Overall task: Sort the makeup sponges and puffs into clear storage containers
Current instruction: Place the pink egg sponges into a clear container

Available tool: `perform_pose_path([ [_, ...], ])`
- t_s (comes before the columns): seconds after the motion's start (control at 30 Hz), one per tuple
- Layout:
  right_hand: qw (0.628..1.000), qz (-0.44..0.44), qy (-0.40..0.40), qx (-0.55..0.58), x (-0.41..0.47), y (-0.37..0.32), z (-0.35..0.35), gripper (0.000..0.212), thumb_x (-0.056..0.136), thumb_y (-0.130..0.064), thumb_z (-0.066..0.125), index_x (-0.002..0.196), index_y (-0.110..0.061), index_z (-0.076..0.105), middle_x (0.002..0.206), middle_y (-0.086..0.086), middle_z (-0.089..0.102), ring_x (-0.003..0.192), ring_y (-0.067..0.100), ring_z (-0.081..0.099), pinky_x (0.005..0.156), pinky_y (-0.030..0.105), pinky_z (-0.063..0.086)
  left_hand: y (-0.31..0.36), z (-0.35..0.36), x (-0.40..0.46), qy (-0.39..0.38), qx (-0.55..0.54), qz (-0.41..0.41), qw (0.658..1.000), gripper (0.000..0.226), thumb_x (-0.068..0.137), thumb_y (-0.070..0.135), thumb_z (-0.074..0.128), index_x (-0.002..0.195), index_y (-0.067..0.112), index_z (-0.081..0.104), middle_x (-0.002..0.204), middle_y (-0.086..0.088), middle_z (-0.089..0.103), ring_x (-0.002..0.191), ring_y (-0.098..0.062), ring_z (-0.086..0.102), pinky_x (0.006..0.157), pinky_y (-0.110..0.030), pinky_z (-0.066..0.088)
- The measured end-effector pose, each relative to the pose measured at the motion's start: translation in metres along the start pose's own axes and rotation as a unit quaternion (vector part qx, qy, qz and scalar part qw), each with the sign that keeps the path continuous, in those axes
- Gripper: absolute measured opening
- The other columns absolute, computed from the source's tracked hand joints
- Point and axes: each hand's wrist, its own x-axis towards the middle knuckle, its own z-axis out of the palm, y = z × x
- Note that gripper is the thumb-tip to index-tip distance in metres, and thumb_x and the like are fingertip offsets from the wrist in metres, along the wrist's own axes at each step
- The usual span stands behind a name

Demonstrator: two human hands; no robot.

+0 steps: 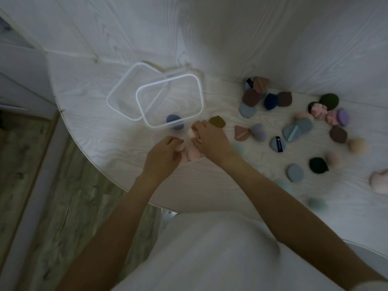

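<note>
Two clear rectangular containers are sitting on the white wood-grain table [105, 127], one overlapping the other. The nearer container [200, 95] is holding a single blue sponge [173, 119] at its near corner; the farther container [117, 91], partly under it on the left, is showing nothing inside.

Just in front of them, the left hand [162, 156] is curling its fingers round a pink puff [181, 148], and the right hand [210, 136] is pinching a pale pink sponge [191, 133] between thumb and fingers. More pink puffs [194, 155] are lying between the two hands. An olive puff [217, 121] is lying just beyond the right hand's knuckles.

Off to the right, loose puffs and sponges are lying scattered over the table: a brown and navy cluster [265, 95], a grey-blue strapped puff [297, 130], a dark green puff [318, 164].
</note>
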Motion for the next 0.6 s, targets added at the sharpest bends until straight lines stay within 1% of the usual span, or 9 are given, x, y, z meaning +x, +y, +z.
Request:
perform_pose_path([
  [0.03,0.999,-0.009,-0.013,-0.039,0.005,-0.003,0.002,0.023,0.093,-0.020,0.047,0.111,-0.005,0.051,0.107,0.011,0.056,0.088,0.027,0.058,0.062,0.031,0.038,0.000,0.000,0.000,-0.001,-0.002,-0.008,1.000,0.026,0.081,0.009,0.062,0.107,0.007,0.062,0.108,-0.012,0.062,0.082,-0.034,0.062,0.060,-0.028,0.037],
  [0.1,0.997,-0.016,-0.040,-0.071,0.011,-0.009,0.006,0.020,0.094,-0.018,0.044,0.107,-0.005,0.052,0.108,0.011,0.057,0.088,0.027,0.059,0.062,0.029,0.033,0.000,-0.001,0.001,-0.003,-0.002,-0.020,1.000,0.025,0.082,0.009,0.061,0.107,0.007,0.062,0.107,-0.013,0.061,0.081,-0.035,0.061,0.059,-0.028,0.034],
  [0.17,0.995,-0.016,-0.055,-0.086,0.015,-0.011,0.011,0.019,0.094,-0.016,0.042,0.106,-0.006,0.053,0.108,0.010,0.058,0.090,0.027,0.059,0.064,0.029,0.032,0.000,-0.001,0.001,-0.005,0.002,-0.025,1.000,0.021,0.083,0.011,0.060,0.103,0.009,0.063,0.106,-0.011,0.061,0.081,-0.034,0.060,0.058,-0.028,0.033],
  [0.27,0.993,-0.009,-0.044,-0.106,0.015,-0.013,0.012,0.018,0.094,-0.021,0.044,0.101,-0.010,0.056,0.102,0.006,0.061,0.086,0.024,0.061,0.060,0.029,0.033,-0.001,0.000,0.002,-0.005,0.007,-0.026,1.000,0.016,0.084,0.013,0.060,0.099,0.010,0.063,0.104,-0.009,0.061,0.081,-0.032,0.060,0.058,-0.028,0.034],
  [0.37,0.993,-0.011,-0.045,-0.104,0.013,-0.012,0.010,0.020,0.093,-0.028,0.046,0.097,-0.012,0.058,0.097,0.004,0.064,0.084,0.022,0.061,0.059,0.029,0.034,0.000,0.000,0.002,-0.004,0.013,-0.028,1.000,0.018,0.080,0.010,0.061,0.098,0.008,0.063,0.103,-0.011,0.061,0.085,-0.034,0.059,0.059,-0.030,0.035],
  [0.43,0.994,-0.011,-0.058,-0.089,0.013,-0.011,0.008,0.022,0.093,-0.030,0.046,0.098,-0.011,0.058,0.098,0.004,0.065,0.086,0.022,0.061,0.061,0.029,0.035,0.001,0.001,0.002,0.000,0.017,-0.025,1.000,0.020,0.078,0.008,0.062,0.097,0.008,0.063,0.102,-0.011,0.061,0.088,-0.034,0.056,0.059,-0.030,0.035],
  [0.53,0.996,-0.012,-0.073,-0.054,0.012,-0.007,0.007,0.023,0.094,-0.026,0.044,0.101,-0.009,0.057,0.102,0.007,0.065,0.090,0.024,0.060,0.063,0.030,0.037,0.002,0.002,0.002,0.010,0.017,-0.031,0.999,0.021,0.081,0.012,0.061,0.101,0.008,0.063,0.104,-0.010,0.061,0.094,-0.032,0.053,0.061,-0.031,0.036],
  [0.6,0.997,-0.014,-0.076,-0.028,0.010,-0.004,0.006,0.024,0.094,-0.022,0.043,0.104,-0.007,0.059,0.107,0.009,0.063,0.094,0.025,0.059,0.069,0.031,0.043,0.002,0.003,0.003,0.013,0.018,-0.037,0.999,0.023,0.083,0.015,0.060,0.104,0.007,0.062,0.106,-0.010,0.061,0.097,-0.032,0.053,0.064,-0.033,0.040],
])
